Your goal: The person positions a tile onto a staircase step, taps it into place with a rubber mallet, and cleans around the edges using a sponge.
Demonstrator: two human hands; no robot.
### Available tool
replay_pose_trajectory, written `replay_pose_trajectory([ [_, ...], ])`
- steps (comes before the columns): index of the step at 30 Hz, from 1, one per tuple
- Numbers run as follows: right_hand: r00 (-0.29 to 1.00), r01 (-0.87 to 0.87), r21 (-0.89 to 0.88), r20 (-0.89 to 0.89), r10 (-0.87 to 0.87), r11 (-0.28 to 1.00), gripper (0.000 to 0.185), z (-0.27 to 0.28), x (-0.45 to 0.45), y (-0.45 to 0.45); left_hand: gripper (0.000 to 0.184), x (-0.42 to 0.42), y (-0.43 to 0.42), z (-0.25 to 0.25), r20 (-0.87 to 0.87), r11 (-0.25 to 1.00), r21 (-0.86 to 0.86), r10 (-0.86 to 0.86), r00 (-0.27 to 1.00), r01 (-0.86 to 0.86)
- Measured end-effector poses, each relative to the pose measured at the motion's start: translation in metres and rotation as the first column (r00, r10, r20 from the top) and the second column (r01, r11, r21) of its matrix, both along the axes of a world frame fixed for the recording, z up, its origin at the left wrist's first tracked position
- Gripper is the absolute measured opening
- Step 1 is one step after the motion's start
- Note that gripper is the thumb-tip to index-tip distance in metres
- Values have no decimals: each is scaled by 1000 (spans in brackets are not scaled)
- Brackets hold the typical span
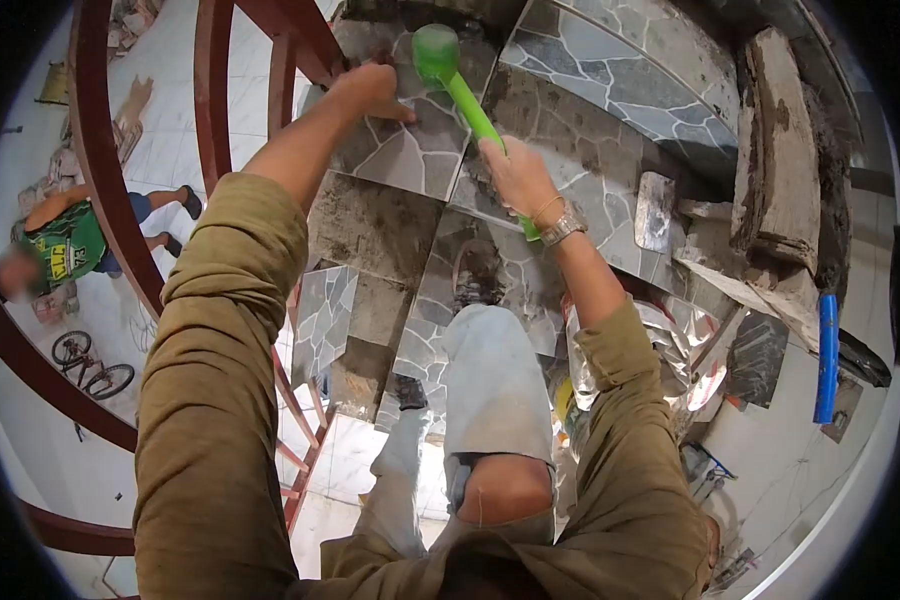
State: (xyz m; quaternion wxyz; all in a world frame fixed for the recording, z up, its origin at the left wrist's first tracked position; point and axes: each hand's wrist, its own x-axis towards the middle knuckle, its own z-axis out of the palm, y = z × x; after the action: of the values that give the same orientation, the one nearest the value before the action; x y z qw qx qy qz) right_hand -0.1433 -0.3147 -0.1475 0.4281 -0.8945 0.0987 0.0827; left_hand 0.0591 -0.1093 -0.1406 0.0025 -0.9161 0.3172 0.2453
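My right hand (522,178) is wrapped round the green handle of a mallet (470,105). Its rounded green head, a little blurred, is over a grey stone-patterned tile (410,150) on the stair. To the left, my left hand (370,92) rests on or just above that same tile, beside the red railing post, with the thumb stretched out; its other fingers are partly hidden. A tile with the same pattern (600,165) lies to the right of the mallet, smeared with grey mortar.
A red metal railing (213,100) curves along the left. A flat metal trowel (655,210), a weathered wooden plank (775,150) and a blue-handled tool (826,355) are on the right. Below left, another person (75,235) and a small bicycle (92,368) are on the lower floor.
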Motion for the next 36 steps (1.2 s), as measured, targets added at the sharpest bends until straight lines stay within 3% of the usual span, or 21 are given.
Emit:
replay_pose_trajectory([
  [3,993,67,20,99,-69,998,39,33,-4,13,85,-3,-6,-15,182,998,44,-47,982,39],
  [5,976,108,62,186,-118,992,39,52,-7,28,82,-7,-6,-3,105,999,31,-14,994,11],
  [9,966,153,35,207,-157,988,38,22,2,36,80,-12,-11,19,40,998,63,21,999,-23],
  [11,983,100,-22,157,-96,995,39,17,16,33,80,-15,-13,20,65,998,63,21,998,-25],
  [14,974,193,94,105,-203,977,37,49,18,41,81,-12,-13,22,116,998,56,17,993,-23],
  [17,960,213,-7,186,-208,977,36,45,11,48,81,-15,-15,25,134,998,50,17,991,-23],
  [20,968,55,-220,253,2,974,35,18,25,45,82,-15,-15,22,109,998,33,44,993,-48],
  [21,962,83,-111,267,-50,990,38,20,14,39,82,-11,-12,18,96,998,30,54,994,-57],
  [24,968,205,42,139,-209,978,39,37,10,46,81,-13,-7,22,83,998,-8,58,995,-58],
  [27,968,201,-77,168,-186,977,40,-1,7,41,77,-15,-9,23,76,996,13,89,993,-90],
  [30,972,225,18,65,-225,974,40,14,14,38,75,-17,-8,26,151,997,35,56,987,-62],
  [33,960,212,-4,190,-207,977,43,15,8,40,77,-16,-10,33,33,997,59,55,998,-57],
  [36,983,170,-147,87,-159,974,46,-22,14,21,77,-17,-11,28,109,999,34,32,993,-36],
])
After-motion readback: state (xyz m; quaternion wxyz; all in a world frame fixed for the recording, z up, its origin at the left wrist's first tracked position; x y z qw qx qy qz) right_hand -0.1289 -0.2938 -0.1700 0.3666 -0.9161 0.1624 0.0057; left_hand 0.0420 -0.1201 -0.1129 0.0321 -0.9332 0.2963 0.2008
